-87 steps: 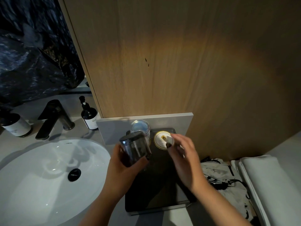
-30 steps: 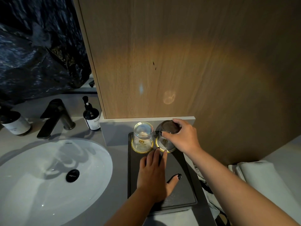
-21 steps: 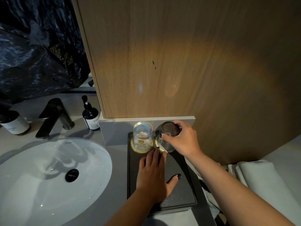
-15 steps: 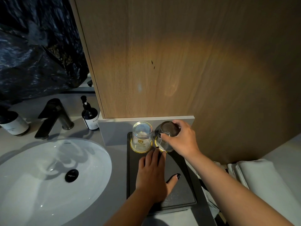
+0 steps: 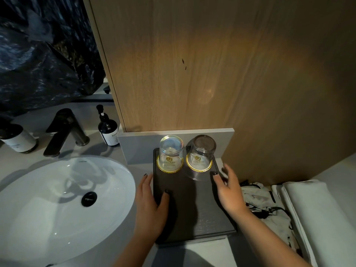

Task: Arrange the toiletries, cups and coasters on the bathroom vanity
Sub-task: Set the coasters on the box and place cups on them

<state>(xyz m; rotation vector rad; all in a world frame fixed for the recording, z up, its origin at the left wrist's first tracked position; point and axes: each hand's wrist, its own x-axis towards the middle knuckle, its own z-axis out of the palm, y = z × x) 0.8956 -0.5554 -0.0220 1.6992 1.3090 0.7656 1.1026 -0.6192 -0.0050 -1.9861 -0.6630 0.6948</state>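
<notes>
Two clear glass cups stand upside down at the back of a dark tray, each on a round gold-rimmed coaster. The left cup covers the left coaster; the right cup covers the right coaster. My left hand rests against the tray's left edge, thumb lying on the tray surface. Along the tray's right edge sits my right hand, fingers spread. Neither hand holds a cup. A dark pump bottle and a second dark labelled bottle stand behind the sink.
A white oval basin with a black drain lies left of the tray, a black faucet behind it. A wooden panel rises behind the cups. A patterned cloth and a folded white towel lie to the right.
My right hand has let go of the right cup and dropped to the tray's right edge. My left hand has slid from the tray's middle to its left edge.
</notes>
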